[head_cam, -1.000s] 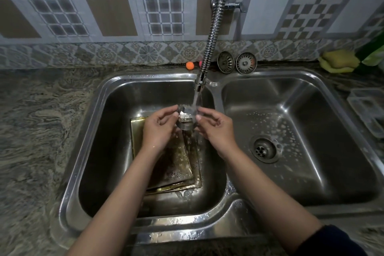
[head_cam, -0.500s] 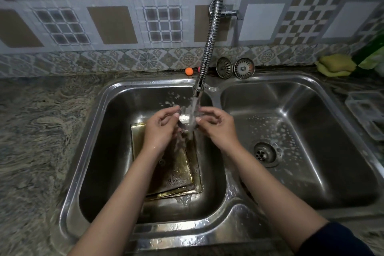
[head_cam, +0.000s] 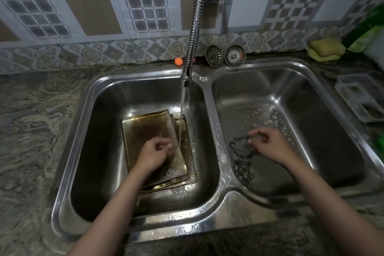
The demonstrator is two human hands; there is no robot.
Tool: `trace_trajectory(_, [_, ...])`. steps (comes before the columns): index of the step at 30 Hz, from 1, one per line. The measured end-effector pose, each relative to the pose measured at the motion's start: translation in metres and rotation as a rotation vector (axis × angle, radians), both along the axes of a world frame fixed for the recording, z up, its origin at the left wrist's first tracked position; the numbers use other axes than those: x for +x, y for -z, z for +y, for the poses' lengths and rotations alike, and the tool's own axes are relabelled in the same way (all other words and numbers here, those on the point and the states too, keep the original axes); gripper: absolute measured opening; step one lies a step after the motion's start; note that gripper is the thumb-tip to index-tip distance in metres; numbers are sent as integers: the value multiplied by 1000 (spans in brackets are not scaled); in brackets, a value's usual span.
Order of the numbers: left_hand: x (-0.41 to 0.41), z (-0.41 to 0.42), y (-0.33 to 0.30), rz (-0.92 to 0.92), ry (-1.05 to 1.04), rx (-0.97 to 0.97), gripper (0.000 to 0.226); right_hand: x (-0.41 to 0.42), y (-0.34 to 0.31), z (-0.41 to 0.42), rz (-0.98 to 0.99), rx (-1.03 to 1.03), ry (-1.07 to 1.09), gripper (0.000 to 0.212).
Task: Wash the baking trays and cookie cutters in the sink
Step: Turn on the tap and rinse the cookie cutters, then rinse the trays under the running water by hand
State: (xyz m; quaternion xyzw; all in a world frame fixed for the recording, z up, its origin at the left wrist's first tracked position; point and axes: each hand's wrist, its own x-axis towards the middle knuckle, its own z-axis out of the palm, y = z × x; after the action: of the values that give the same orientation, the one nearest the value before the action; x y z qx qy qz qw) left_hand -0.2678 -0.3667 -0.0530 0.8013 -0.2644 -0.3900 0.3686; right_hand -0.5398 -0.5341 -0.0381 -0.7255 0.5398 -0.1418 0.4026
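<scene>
- A thin, scalloped metal cookie cutter [head_cam: 241, 145] is pinched in the right hand [head_cam: 270, 145] over the right basin; a second is seen below.
- Stained, golden baking trays [head_cam: 153, 147] lie stacked in the steel sink [head_cam: 209, 210], left basin.
- The left hand [head_cam: 154, 151], loosely curled and holding nothing, is held over them.
- Both hands were earlier joined under the tap [head_cam: 193, 27]; they are now parted.

A patterned tile wall [head_cam: 93, 12] of grey, white and tan squares runs along the far side, with a floral border strip [head_cam: 135, 50] at its foot. A veined marble countertop [head_cam: 31, 120] spreads left and near, dimly lit, under a wall-mounted flexible metal faucet [head_cam: 195, 23].
</scene>
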Motion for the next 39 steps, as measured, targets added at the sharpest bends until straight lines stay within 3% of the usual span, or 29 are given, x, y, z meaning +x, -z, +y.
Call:
trace_trajectory(2, [6, 12, 27, -124, 15, 135, 24, -4, 22, 2, 213, 38, -49, 14])
trace_trajectory(5, [18, 22, 53, -368, -25, 329, 33, 3, 43, 10, 358, 116, -99, 15])
trace_trajectory(8, [31, 27, 59, -416, -133, 424, 42, 8, 55, 13, 452, 171, -149, 18])
trace_trajectory(11, [46, 27, 66, -361, -172, 391, 39, 11, 59, 7, 480, 208, -154, 18])
trace_trajectory(15, [56, 30, 59, -286, -280, 302, 33, 8, 49, 2, 422, 197, -123, 28])
trace_trajectory(19, [63, 37, 47, -244, -359, 196, 43, 8, 37, 6, 326, 47, -80, 30])
trace_trajectory(26, [56, 28, 17, -216, -254, -34, 39, 40, -6, 34, -73, -162, 36, 16])
trace_trajectory(32, [32, 17, -26, -450, -144, -204, 39, 78, -26, 64, -260, -246, -99, 21])
trace_trajectory(36, [26, 15, -49, -538, -207, -371, 34, 104, -34, 81, -312, -255, -201, 27])
trace_trajectory(39, [16, 9, -56, -510, -303, -401, 32, 127, -39, 95, -257, -194, -473, 48])
